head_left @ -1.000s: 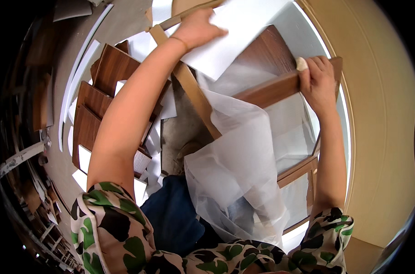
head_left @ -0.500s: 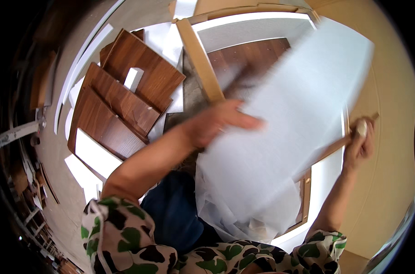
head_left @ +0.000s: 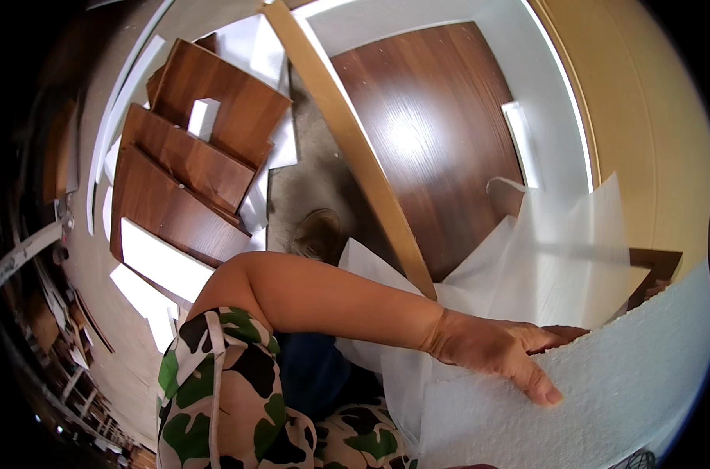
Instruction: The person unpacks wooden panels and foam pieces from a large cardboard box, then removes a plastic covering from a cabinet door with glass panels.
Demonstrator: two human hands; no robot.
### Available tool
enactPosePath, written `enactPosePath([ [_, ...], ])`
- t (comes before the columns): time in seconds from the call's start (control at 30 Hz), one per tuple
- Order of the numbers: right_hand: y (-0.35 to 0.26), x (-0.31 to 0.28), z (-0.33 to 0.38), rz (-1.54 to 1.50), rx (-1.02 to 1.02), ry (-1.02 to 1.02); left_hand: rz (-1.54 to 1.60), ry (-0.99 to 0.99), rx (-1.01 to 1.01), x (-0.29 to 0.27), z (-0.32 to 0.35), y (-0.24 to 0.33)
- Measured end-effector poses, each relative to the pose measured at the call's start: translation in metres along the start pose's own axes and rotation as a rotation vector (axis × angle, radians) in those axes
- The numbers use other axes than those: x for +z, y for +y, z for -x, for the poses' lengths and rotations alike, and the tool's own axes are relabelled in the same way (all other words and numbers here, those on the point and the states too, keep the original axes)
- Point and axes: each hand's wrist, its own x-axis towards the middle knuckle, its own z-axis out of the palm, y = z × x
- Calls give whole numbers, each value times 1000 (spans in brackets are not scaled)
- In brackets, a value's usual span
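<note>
My left hand reaches across to the right and grips the upper edge of a white foam board, thumb on the near face and fingers behind. The board stands tilted at the lower right. Beyond it, thin translucent foam wrap lies crumpled over the near end of an open cardboard carton. Inside the carton a dark brown wood-grain panel lies flat between white foam walls. A dark brown strip shows past the foam board's upper edge. My right hand is mostly hidden there; its fingers cannot be made out.
Several brown wood-grain panels are piled on the floor at the left, with a small white foam block on top and white foam pieces around them. A shoe is between pile and carton. Flat cardboard extends along the right.
The white board has swung from over the carton down to the lower right, baring the panel inside. My left hand has moved right and closed on its edge. My right hand has become hidden.
</note>
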Motion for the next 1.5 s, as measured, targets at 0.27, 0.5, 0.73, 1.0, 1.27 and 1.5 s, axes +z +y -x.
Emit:
enactPosePath([
  [0.27,4,-10,8,-16,37,31,17,5,-44,-2,-2,-7],
  [0.5,2,-12,14,-27,43,41,-67,48,91,1,-2,-4],
  [0.73,3,-13,17,-31,34,56,-79,14,-26,2,2,11],
  [1.0,5,-13,19,-44,19,78,-194,164,18,-4,9,8],
  [1.27,1,-2,7,-73,-54,87,-120,455,-108,-5,44,49],
  [1.5,-16,26,-32,-94,-272,51,-245,772,-44,-1,60,73],
])
